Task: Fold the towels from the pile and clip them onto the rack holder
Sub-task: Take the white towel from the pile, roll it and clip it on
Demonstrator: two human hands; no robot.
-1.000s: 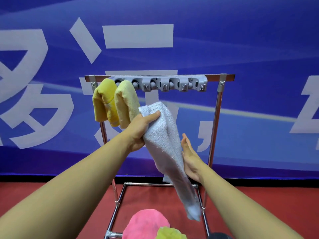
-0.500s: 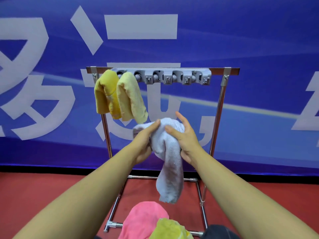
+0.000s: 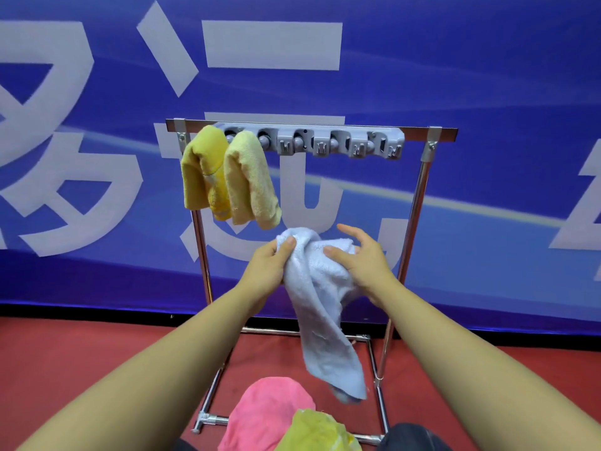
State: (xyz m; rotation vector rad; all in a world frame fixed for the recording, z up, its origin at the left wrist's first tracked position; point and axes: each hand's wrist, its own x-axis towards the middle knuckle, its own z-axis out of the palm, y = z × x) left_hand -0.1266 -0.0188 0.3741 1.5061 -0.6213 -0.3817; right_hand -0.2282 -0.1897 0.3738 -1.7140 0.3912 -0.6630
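A pale blue towel (image 3: 320, 307) hangs bunched between both hands, below the grey clip holder (image 3: 328, 144) on the metal rack (image 3: 418, 203). My left hand (image 3: 268, 270) grips the towel's upper left fold with thumb on top. My right hand (image 3: 361, 260) holds the upper right part, thumb pressed on the cloth and fingers spread behind it. The towel's tail dangles down to about knee height. Two yellow towels, a darker one (image 3: 200, 172) and a paler one (image 3: 250, 180), hang clipped at the holder's left end. A pink towel (image 3: 266, 415) and a yellow-green towel (image 3: 317, 432) lie piled at the bottom.
Several empty clip slots run along the right part of the holder. The rack's chrome base frame (image 3: 379, 408) stands on a red floor (image 3: 65, 353). A blue banner with white characters (image 3: 487, 76) fills the wall behind.
My right hand came up from beside the hanging towel and took hold of its top. Both hands lowered the towel from near the clips and bunched it between them.
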